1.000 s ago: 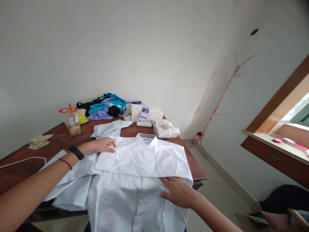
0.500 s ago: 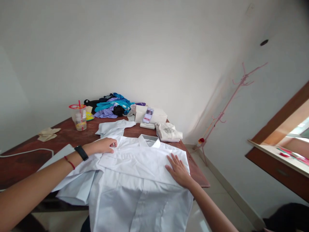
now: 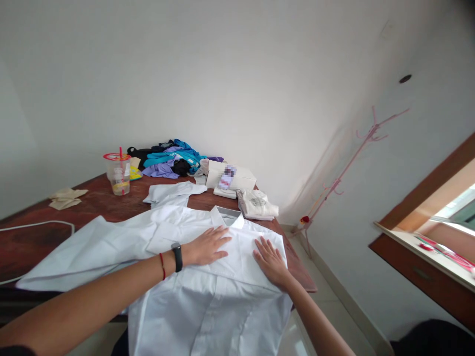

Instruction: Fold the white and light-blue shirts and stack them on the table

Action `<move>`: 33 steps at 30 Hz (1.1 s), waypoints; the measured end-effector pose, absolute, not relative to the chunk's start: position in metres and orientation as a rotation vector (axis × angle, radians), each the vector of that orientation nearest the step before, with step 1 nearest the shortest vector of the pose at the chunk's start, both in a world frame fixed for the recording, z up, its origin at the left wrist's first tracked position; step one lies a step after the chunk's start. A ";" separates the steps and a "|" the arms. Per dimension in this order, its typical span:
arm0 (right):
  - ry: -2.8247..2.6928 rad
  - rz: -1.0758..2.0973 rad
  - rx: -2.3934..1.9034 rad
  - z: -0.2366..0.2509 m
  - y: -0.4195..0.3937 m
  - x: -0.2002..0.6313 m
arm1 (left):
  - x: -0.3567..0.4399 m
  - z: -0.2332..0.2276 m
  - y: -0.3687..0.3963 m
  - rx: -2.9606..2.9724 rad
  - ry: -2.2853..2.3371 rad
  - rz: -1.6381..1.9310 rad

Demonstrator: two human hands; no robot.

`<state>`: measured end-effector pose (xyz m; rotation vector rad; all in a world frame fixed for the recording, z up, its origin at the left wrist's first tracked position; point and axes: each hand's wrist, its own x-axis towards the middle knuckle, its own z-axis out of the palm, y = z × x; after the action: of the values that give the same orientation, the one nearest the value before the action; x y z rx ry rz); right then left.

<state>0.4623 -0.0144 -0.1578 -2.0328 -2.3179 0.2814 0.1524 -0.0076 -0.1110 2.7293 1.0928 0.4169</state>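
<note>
A white collared shirt [image 3: 222,296] lies spread on the dark red wooden table [image 3: 111,205], its collar toward the wall and its lower part hanging over the near edge. One sleeve is folded across the chest; the other stretches out to the left. My left hand [image 3: 208,245], wearing a black wristband and a red string, rests flat with fingers spread on the folded sleeve just below the collar. On the right side of the chest, my right hand [image 3: 272,262] lies flat too, fingers apart. Neither hand grips the cloth.
Behind the shirt are another white garment [image 3: 172,192], a white box [image 3: 237,175], folded white cloth [image 3: 258,203] and a pile of clothes [image 3: 170,160]. A plastic cup [image 3: 118,175] with a straw, napkins [image 3: 67,198] and a white cable [image 3: 37,225] lie left. A pink coat rack [image 3: 347,168] stands right.
My left hand has moved right from the shirt's left shoulder onto the chest, and its fingers have spread. The left sleeve now lies extended farther left. My right hand stays in place.
</note>
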 end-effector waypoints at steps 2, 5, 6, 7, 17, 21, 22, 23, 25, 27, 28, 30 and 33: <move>-2.241 0.254 -2.124 -0.161 -0.004 0.472 | 0.150 -0.130 -0.007 2.732 1.141 0.465; -2.147 0.126 -2.233 -0.165 0.012 0.487 | 0.142 -0.144 -0.005 2.742 1.172 0.503; -2.129 0.092 -2.249 -0.166 0.016 0.491 | 0.140 -0.146 -0.005 2.748 1.173 0.499; -2.117 0.069 -2.256 -0.167 0.019 0.494 | 0.139 -0.146 -0.004 2.754 1.169 0.494; -2.192 0.037 -2.175 -0.176 -0.016 0.509 | 0.141 -0.151 -0.003 2.784 1.186 0.538; -2.268 0.061 -2.146 -0.181 -0.034 0.527 | 0.142 -0.154 -0.001 2.790 1.204 0.570; -2.278 0.055 -2.144 -0.181 -0.036 0.530 | 0.142 -0.155 -0.001 2.790 1.211 0.570; -2.280 0.050 -2.149 -0.180 -0.036 0.533 | 0.143 -0.155 -0.001 2.789 1.218 0.568; -2.259 0.057 -2.187 -0.178 -0.033 0.536 | 0.144 -0.154 -0.002 2.787 1.229 0.557; -2.207 0.087 -2.243 -0.175 -0.025 0.539 | 0.145 -0.152 -0.003 2.783 1.243 0.542; -2.182 0.110 -2.270 -0.172 -0.021 0.541 | 0.145 -0.151 -0.004 2.780 1.252 0.538; -2.142 0.131 -2.328 -0.167 -0.014 0.540 | 0.145 -0.149 -0.005 2.772 1.263 0.527; -2.096 0.022 -2.350 -0.157 -0.007 0.528 | 0.145 -0.148 -0.006 2.758 1.258 0.506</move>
<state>0.5275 -0.0074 -0.1572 -2.3496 -2.0965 0.0224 0.1452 -0.0059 -0.1479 2.7581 1.2576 0.5059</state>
